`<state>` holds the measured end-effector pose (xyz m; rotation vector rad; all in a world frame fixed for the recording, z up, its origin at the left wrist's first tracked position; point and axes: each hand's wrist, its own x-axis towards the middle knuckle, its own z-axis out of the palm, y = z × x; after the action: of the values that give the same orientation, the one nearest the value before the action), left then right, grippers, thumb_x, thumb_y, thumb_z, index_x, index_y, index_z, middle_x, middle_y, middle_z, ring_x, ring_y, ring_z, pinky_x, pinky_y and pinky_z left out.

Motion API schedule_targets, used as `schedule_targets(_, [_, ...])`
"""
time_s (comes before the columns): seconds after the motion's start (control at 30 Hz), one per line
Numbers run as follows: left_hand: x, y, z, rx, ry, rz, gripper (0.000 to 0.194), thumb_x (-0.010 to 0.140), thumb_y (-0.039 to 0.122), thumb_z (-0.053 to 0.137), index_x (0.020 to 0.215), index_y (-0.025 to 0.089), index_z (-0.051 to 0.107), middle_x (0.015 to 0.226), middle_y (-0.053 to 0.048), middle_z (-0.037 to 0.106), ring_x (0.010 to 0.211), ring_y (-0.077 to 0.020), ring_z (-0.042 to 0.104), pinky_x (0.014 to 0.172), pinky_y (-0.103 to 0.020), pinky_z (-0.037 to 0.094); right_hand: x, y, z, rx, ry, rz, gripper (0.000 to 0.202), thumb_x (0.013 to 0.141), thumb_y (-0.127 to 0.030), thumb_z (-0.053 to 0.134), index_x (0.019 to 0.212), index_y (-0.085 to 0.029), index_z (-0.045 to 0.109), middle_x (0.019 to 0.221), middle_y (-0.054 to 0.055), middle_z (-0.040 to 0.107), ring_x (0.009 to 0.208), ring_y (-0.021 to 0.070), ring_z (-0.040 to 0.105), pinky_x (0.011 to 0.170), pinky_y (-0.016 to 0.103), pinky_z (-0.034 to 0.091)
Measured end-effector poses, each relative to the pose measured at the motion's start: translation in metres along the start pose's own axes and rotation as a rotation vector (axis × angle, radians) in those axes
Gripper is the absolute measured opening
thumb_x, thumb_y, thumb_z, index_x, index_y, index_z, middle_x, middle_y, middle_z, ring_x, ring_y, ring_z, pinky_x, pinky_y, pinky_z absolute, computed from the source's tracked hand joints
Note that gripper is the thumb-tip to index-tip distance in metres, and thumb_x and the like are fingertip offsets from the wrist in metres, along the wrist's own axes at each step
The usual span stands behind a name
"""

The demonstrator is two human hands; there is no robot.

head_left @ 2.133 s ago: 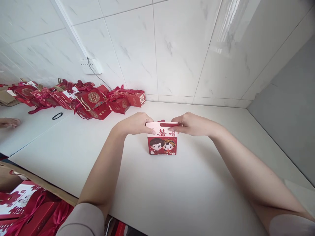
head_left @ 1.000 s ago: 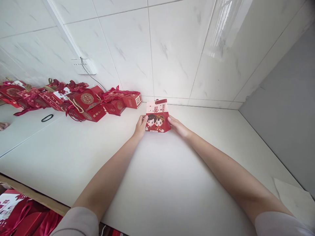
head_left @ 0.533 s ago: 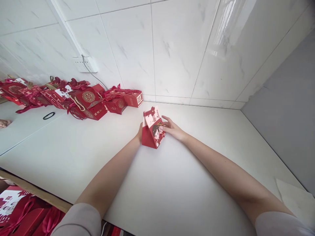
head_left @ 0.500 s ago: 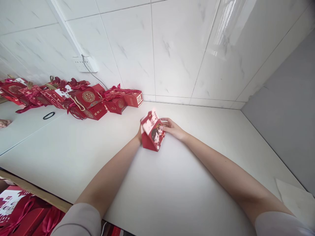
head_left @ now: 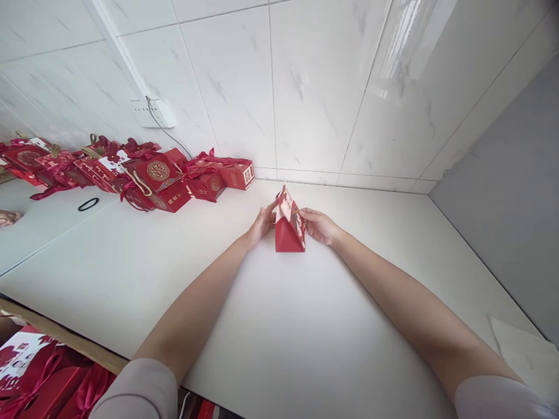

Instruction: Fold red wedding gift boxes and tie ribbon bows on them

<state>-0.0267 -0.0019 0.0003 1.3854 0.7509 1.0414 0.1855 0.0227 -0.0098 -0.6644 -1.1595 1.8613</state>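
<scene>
I see red box point(head_left: 290, 235) standing on bench point(head_left: 314, 331), centre of frame, left hand point(head_left: 262, 224) and right hand point(head_left: 319, 226) gripping its sides. Step seems orienting it; next move calls for light, even pressure.

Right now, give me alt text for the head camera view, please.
A peaked red-and-white paper box is between a person's left hand and right hand at a white table, plain red end facing the camera. Red ribboned paper boxes line the white tiled wall at left.

Soft, even light; streaky glare on tiled wall point(head_left: 314, 87)
</scene>
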Motion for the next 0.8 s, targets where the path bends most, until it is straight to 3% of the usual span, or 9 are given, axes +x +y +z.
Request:
schedule_targets(0.07, [0.0,-0.001,0.006,0.033,-0.111,0.072,0.091,0.072,0.077,0.059,0.147,0.029,0.037,0.15,-0.011,0.044,0.135,-0.0352,0.043,0.109,-0.048,0.036,0.001,-0.003,-0.007,0.039,0.035,0.033,0.016,0.084,-0.033,0.067,0.083,-0.02,0.059,0.081,0.003,0.07,0.07,0.0149,0.064,0.069,0.028,0.055])
schedule_targets(0.17, [0.001,-0.008,0.013,0.172,-0.187,0.108,0.097,0.07,0.05,0.079,0.15,0.027,0.029,0.152,-0.014,0.039,0.135,-0.0355,0.043,0.107,-0.048,0.039,-0.001,-0.009,-0.009,0.064,0.049,0.082,0.009,0.089,-0.027,0.058,0.087,-0.019,0.061,0.083,0.005,0.07,0.072,0.0162,0.065,0.067,0.029,0.057])
schedule_targets(0.3, [0.002,-0.012,0.016,0.234,-0.168,0.141,0.082,0.08,0.051,0.069,0.148,0.022,0.033,0.15,-0.016,0.042,0.132,-0.0342,0.046,0.107,-0.047,0.039,-0.004,-0.012,-0.002,0.054,0.059,0.11,0.017,0.094,-0.029,0.051,0.093,-0.018,0.064,0.084,0.005,0.069,0.07,0.0161,0.063,0.064,0.028,0.057])
schedule_targets(0.5, [0.001,-0.002,0.02,0.116,-0.159,0.147,0.07,0.087,0.054,0.059,0.146,0.021,0.041,0.152,-0.012,0.042,0.139,-0.0323,0.04,0.111,-0.043,0.037,-0.004,-0.011,0.001,0.018,0.044,0.087,0.017,0.091,-0.034,0.059,0.093,-0.019,0.066,0.089,0.006,0.071,0.074,0.0163,0.065,0.066,0.027,0.056])
schedule_targets(0.67, [-0.001,0.005,0.012,-0.203,0.049,-0.077,0.056,0.089,0.055,0.053,0.13,0.016,0.06,0.137,-0.012,0.059,0.13,-0.0325,0.051,0.105,-0.044,0.043,-0.009,-0.016,-0.002,-0.01,-0.039,-0.014,0.031,0.078,-0.037,0.075,0.104,-0.021,0.07,0.109,0.005,0.073,0.099,0.0207,0.066,0.091,0.032,0.052])
schedule_targets(0.8, [0.003,0.001,0.001,-0.178,0.212,-0.112,0.054,0.08,0.042,0.067,0.126,0.016,0.061,0.124,-0.013,0.067,0.113,-0.0317,0.063,0.092,-0.044,0.05,-0.011,-0.018,-0.004,-0.119,-0.08,-0.043,0.04,0.077,-0.044,0.076,0.106,-0.018,0.073,0.117,0.008,0.071,0.11,0.0253,0.064,0.101,0.036,0.046])
